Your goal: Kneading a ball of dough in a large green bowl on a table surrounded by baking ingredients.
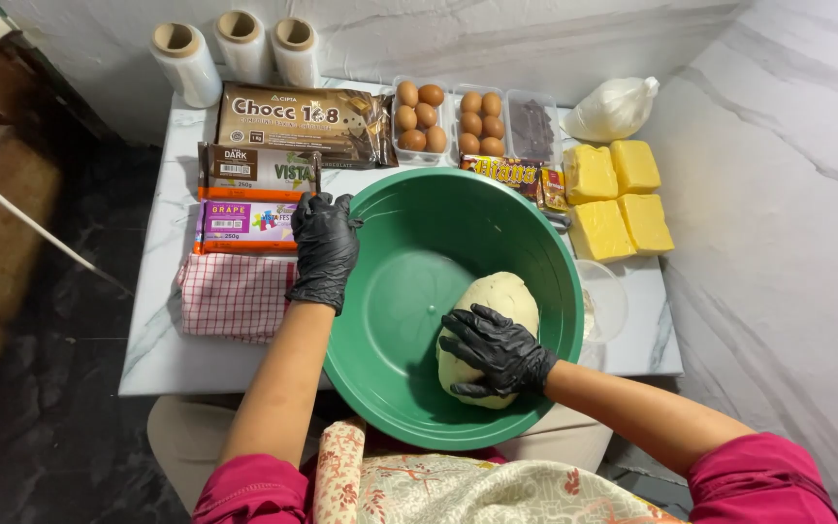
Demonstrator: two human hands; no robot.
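A large round green plastic basin (409,262) sits at the near edge of the white marble worktop (162,340), its near rim overhanging toward the person. Inside it, right of centre, lies a pale, smooth ball of dough (506,296). The right hand (495,351) in a black glove rests on the near side of the dough, fingers spread and curled over its surface. The left hand (322,247), also black-gloved, grips the basin's left rim, fingers pressed together over the edge.

Just left of the basin a red-and-white checked cloth (230,296) lies flat — beyond it, stacked flat chocolate blocks in brown and purple wrappers (244,199). Along the far wall stand three rolls of clear film (240,44). Two clear trays of brown eggs (448,116) sit far of the basin, with four yellow butter blocks (618,199) and a white tied bag (613,107) to the right. A clear glass bowl (608,301) touches the basin's right rim, near the worktop's right edge — little open surface remains except the near-left corner
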